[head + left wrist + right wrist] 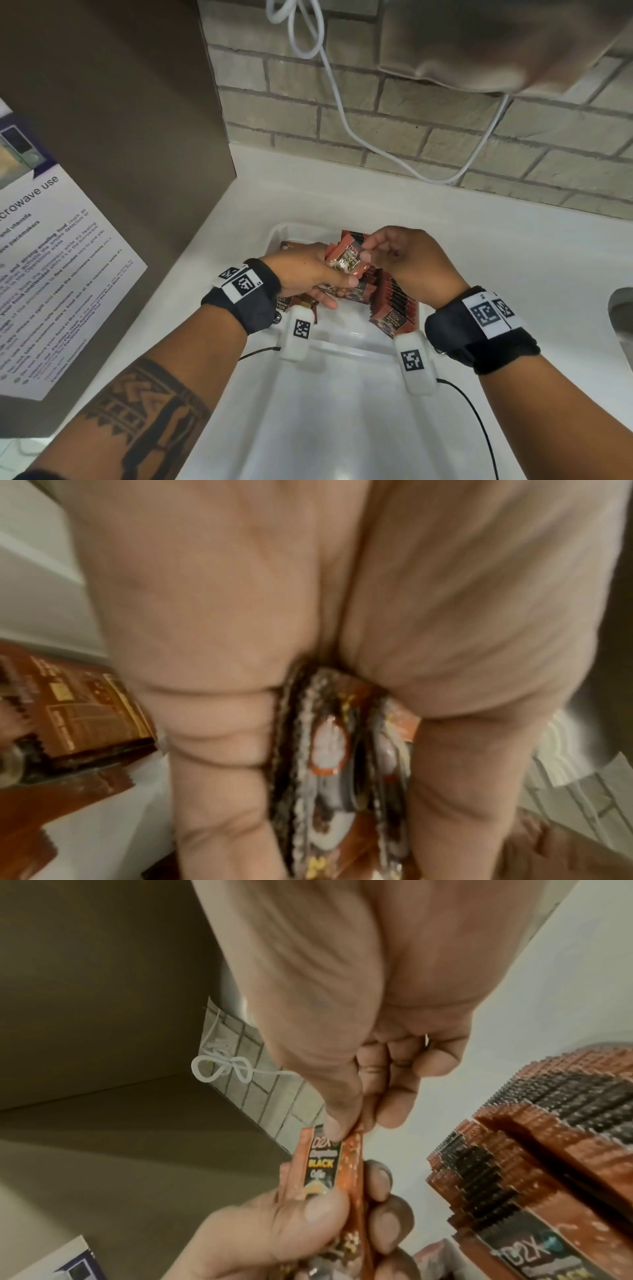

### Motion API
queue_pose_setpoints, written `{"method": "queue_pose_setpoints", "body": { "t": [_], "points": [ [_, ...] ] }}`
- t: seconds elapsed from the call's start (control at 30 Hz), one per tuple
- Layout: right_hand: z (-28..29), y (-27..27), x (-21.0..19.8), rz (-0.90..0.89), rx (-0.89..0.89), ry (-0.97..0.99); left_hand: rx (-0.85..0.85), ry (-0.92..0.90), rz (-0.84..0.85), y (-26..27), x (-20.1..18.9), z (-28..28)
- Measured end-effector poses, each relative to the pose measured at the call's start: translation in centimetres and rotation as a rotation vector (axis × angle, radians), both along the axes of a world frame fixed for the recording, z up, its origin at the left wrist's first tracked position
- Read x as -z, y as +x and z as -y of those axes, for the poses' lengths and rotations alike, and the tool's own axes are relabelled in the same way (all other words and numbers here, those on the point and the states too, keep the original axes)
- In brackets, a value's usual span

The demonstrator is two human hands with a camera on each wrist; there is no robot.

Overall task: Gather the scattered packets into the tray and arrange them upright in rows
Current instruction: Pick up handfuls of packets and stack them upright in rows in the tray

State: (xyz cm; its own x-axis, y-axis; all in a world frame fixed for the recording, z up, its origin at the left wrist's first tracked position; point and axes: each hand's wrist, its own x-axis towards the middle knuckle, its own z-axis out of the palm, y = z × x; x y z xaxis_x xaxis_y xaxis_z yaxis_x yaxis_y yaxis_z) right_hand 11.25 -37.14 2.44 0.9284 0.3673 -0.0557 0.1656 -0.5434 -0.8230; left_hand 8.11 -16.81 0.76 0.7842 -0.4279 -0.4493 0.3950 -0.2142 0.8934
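Both hands meet above the far end of a clear plastic tray (342, 349). My left hand (308, 274) grips a small bundle of red-brown coffee packets (344, 262), squeezed between palm and thumb (329, 750). My right hand (394, 257) pinches the top edge of the front packet (322, 1161) in that bundle with thumb and forefinger. A row of packets (394, 301) stands upright along the tray's right side (534, 1137). Loose packets (291, 305) lie flat under my left hand (68, 710).
The tray sits on a white counter (479, 246) against a brick wall (445, 137). A white cable (342, 113) hangs down the wall. A brown cabinet side with a microwave notice (51, 274) stands at the left. A sink edge (621, 322) shows at the right.
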Motion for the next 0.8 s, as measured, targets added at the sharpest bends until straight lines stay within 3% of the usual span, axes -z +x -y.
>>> {"method": "queue_pose_setpoints", "body": {
  "t": [0.2, 0.43, 0.63, 0.8],
  "points": [
    [-0.2, 0.0, -0.5, 0.013, 0.005, 0.013, -0.001, 0.152, 0.193, -0.2, 0.5, -0.4],
    [-0.3, -0.1, -1.0, 0.098, 0.018, -0.067, -0.022, 0.343, 0.284, 0.3, 0.4, -0.8],
    [0.5, 0.0, -0.9, 0.108, -0.059, -0.312, 0.223, 1.026, 0.27, 0.8, -1.8, -2.5],
    [0.0, 0.1, 1.4, 0.117, -0.091, -0.428, 0.408, 0.993, 0.262, 0.5, -1.4, -0.5]
  ]
}}
